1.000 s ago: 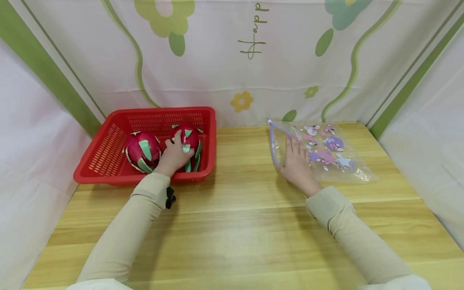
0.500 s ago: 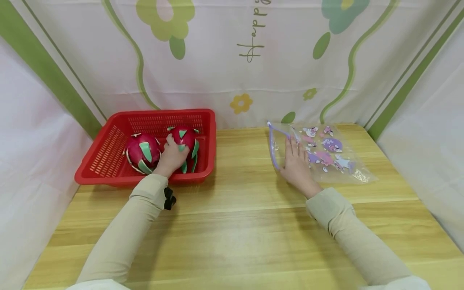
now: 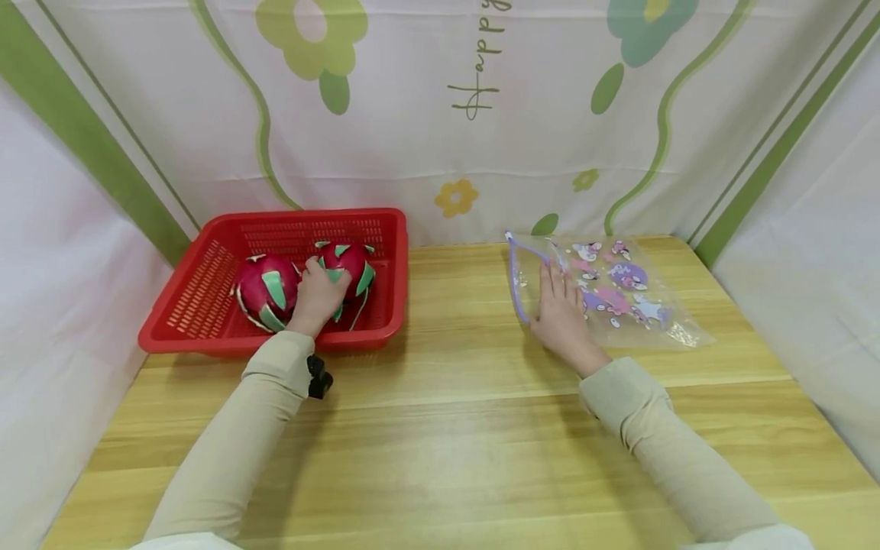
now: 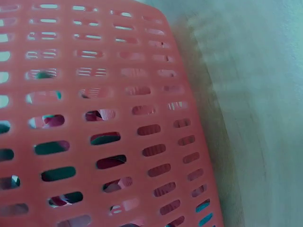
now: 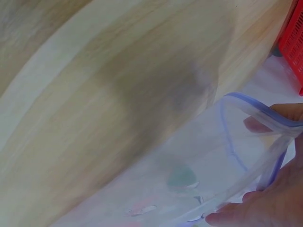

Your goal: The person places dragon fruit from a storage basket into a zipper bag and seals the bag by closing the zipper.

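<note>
A pale wood-grain counter (image 3: pixel 440 451) spreads in front of me. On its far left part stands a red plastic basket with slotted walls (image 3: pixel 206 342), longer from left to right than from near to far.

At the far right lies a clear plastic bag printed with purple and pink cartoons (image 3: pixel 622 302); its long axis runs roughly left to right, and its mouth faces left, towards the basket.

Inside the basket sit a round crimson dragon fruit with pale green scales (image 3: pixel 260 286), on the left, and a second crimson dragon fruit with green scales (image 3: pixel 354 262), on the right. The second is so nearly round that I can't name its long axis; some scales trail towards the near side.

My left hand (image 3: pixel 318 296) grips that right-hand fruit from its left and near side, fingers bent round it. In the last second we slid slightly left together and the fruit turned a little — I judge the grip is being settled, with no lift yet.

My right hand (image 3: pixel 565 328) has stayed put, fingers almost straight over the bag, its film pinched against my thumb — right by the purple zip strip (image 3: pixel 514 279).
</note>
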Demonstrator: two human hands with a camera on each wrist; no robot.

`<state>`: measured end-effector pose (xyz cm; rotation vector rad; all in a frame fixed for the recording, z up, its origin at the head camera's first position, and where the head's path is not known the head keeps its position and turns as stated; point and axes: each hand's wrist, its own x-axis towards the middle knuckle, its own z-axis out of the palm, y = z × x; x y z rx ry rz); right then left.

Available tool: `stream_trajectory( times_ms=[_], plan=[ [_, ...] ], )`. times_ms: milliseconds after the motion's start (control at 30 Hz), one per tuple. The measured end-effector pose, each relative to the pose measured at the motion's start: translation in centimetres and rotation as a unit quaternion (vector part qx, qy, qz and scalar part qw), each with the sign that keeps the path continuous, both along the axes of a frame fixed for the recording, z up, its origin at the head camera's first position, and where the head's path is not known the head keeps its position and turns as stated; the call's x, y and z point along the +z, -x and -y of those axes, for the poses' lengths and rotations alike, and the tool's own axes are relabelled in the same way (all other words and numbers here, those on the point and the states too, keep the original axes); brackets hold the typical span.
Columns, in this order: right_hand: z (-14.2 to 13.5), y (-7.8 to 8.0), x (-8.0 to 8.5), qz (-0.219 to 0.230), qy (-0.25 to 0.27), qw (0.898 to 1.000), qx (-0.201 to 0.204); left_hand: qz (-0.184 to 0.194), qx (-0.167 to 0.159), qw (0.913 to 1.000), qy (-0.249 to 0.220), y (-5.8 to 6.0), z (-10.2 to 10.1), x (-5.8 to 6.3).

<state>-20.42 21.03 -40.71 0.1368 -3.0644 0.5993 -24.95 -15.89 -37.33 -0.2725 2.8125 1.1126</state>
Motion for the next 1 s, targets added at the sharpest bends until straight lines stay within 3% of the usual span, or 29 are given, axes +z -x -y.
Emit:
stream_trajectory(
  times_ms=[267,433,767,1000],
  plan=[
    [0.15,0.16,-0.32,0.000,-0.001,1.000,-0.001,-0.015,0.026,0.9995,-0.007,-0.13,0.14,0.02],
    [0.18,0.23,-0.41,-0.001,-0.004,1.000,-0.003,0.009,0.014,0.9998,-0.010,-0.08,0.13,0.19],
    [0.01,0.06,-0.08,0.000,0.000,1.000,-0.005,0.020,-0.054,0.9981,0.023,0.00,-0.33,0.09],
    [-0.15,-0.21,-0.17,0.002,-0.003,1.000,-0.002,0.024,-0.040,0.9988,-0.017,0.00,0.16,-0.11]
  ],
)
